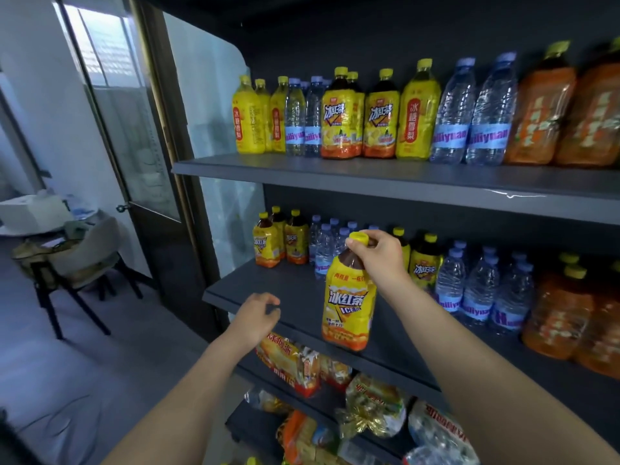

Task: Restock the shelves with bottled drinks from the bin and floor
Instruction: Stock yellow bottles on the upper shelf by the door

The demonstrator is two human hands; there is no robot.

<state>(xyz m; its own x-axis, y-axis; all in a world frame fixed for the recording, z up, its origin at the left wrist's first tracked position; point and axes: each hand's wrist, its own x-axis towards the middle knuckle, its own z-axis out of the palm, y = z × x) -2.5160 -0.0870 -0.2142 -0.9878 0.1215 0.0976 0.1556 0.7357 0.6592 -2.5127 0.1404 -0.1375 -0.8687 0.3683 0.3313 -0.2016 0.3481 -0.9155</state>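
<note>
Right hand point(379, 253) clamped from above on neck of iced tea bottle point(349, 307), thumb + fingers wrapped just under the yellow cap point(358, 237). Bottle upright, yellow/orange label facing camera, dark tea visible at the shoulder. It stands over the bare front part of the middle shelf point(295, 293), near the front edge. Base contact w/ shelf: cannot tell from this angle, either touching or just above. Left hand point(256, 315) holds nothing, fingers loosely curled, hovering at the shelf's front edge, left of the bottle and apart from it. Same shelf behind, L to R: small group of iced tea at back left point(280, 239), water bottles point(327, 250) just behind the held bottle, more iced tea beside the right wrist, more water, then orange-label bottles point(563, 317) at far right. Upper shelf point(369, 176) carries a row of the same kinds plus yellow pear-drink bottles point(417, 115), all upright, close together. Lower shelf point(339, 402) under the middle one: snack bags point(292, 360), several kinds, labels too blurred to read. Off to the left: glass-panel door point(134, 129), chair point(90, 253) w/ clutter beside it.
</note>
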